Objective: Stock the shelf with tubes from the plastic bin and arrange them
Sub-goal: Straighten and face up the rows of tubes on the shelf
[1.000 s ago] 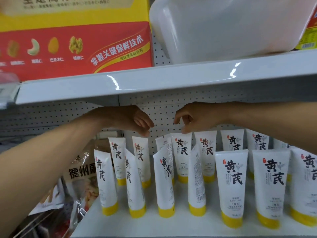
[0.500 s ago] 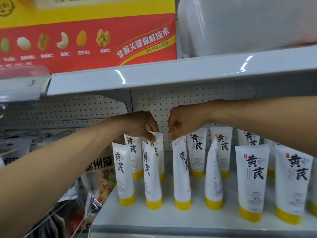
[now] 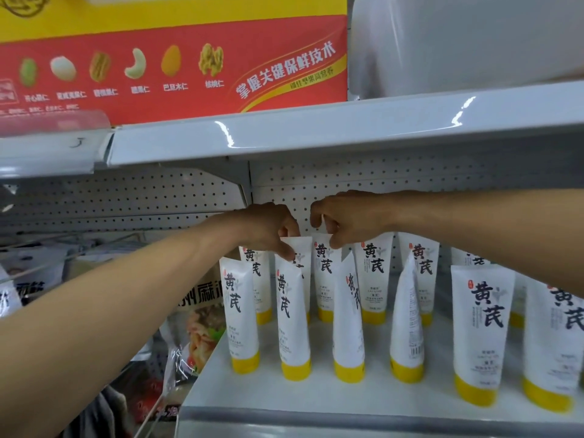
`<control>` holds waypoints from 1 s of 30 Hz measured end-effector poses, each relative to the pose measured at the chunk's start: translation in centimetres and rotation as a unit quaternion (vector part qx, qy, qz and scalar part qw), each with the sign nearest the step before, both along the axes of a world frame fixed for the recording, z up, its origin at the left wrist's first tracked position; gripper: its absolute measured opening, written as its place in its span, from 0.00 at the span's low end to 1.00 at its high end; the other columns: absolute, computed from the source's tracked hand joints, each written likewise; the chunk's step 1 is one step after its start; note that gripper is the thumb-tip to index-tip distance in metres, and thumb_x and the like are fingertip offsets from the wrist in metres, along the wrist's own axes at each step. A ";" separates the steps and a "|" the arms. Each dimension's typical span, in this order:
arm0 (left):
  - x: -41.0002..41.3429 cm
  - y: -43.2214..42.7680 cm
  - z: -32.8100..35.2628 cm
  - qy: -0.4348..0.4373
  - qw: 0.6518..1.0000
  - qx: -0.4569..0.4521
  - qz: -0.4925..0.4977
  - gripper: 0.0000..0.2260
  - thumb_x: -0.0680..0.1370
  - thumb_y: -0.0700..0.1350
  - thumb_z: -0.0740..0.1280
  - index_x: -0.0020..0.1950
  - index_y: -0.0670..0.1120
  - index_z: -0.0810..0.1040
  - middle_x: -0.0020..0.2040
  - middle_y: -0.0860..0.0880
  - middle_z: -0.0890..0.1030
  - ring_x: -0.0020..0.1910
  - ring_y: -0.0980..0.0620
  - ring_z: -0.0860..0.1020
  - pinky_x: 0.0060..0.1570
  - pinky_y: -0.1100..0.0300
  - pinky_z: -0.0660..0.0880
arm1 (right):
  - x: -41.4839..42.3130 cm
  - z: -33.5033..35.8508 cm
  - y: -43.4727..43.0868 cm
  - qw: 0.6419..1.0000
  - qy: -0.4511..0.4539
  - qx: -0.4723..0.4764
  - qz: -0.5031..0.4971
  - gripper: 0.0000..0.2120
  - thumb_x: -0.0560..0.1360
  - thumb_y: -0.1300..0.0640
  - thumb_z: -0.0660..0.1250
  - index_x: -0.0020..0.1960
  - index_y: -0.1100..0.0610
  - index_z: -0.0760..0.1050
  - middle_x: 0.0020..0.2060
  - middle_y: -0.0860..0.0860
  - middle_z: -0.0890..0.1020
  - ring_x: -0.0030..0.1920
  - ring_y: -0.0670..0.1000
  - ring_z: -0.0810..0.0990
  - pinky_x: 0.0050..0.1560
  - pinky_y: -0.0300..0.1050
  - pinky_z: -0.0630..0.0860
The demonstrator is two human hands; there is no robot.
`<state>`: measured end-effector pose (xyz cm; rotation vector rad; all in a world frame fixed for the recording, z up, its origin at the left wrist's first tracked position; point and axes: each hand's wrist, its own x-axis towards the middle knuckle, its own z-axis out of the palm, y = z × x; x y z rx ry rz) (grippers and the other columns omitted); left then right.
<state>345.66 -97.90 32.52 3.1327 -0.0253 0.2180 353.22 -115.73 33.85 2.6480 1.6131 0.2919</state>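
Note:
Several white tubes with yellow caps stand cap-down in two rows on the white shelf. My left hand pinches the top edge of a back-row tube. My right hand pinches the top edge of the neighbouring back-row tube. Both hands are close together near the pegboard. In the front row, one tube and the one to its right stand turned sideways, while the others face forward. The translucent plastic bin sits on the upper shelf at the top right.
A red and yellow nut box stands on the upper shelf left of the bin. Snack bags hang left of the tube shelf. A pegboard wall backs the shelf.
Both hands have dropped from just above the back row onto the tops of two back-row tubes and now pinch them. The view has shifted left and closer.

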 end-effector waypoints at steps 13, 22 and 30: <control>-3.1 3.3 1.9 0.009 0.993 -0.118 0.017 0.16 0.72 0.54 0.74 0.59 0.55 0.80 0.53 0.59 0.82 0.53 0.64 0.78 0.50 0.72 0.68 | 0.4 0.2 0.7 0.996 0.076 0.037 -0.001 0.26 0.73 0.38 0.66 0.66 0.49 0.71 0.57 0.44 0.78 0.58 0.47 0.76 0.62 0.44 0.70; -2.5 5.1 -0.7 0.031 0.995 -0.089 0.028 0.08 0.74 0.45 0.72 0.53 0.50 0.81 0.53 0.54 0.83 0.49 0.57 0.79 0.53 0.61 0.75 | -0.1 -1.1 5.0 0.996 0.089 -0.001 0.018 0.14 0.71 0.46 0.72 0.54 0.52 0.79 0.46 0.45 0.82 0.45 0.46 0.80 0.48 0.43 0.78; -2.5 6.6 -0.8 0.029 0.996 -0.086 0.025 0.05 0.74 0.45 0.73 0.47 0.53 0.81 0.42 0.61 0.79 0.43 0.59 0.78 0.48 0.61 0.77 | 0.0 -1.6 6.4 0.996 0.088 0.015 0.020 0.10 0.71 0.50 0.72 0.47 0.56 0.82 0.42 0.51 0.84 0.41 0.49 0.80 0.42 0.46 0.78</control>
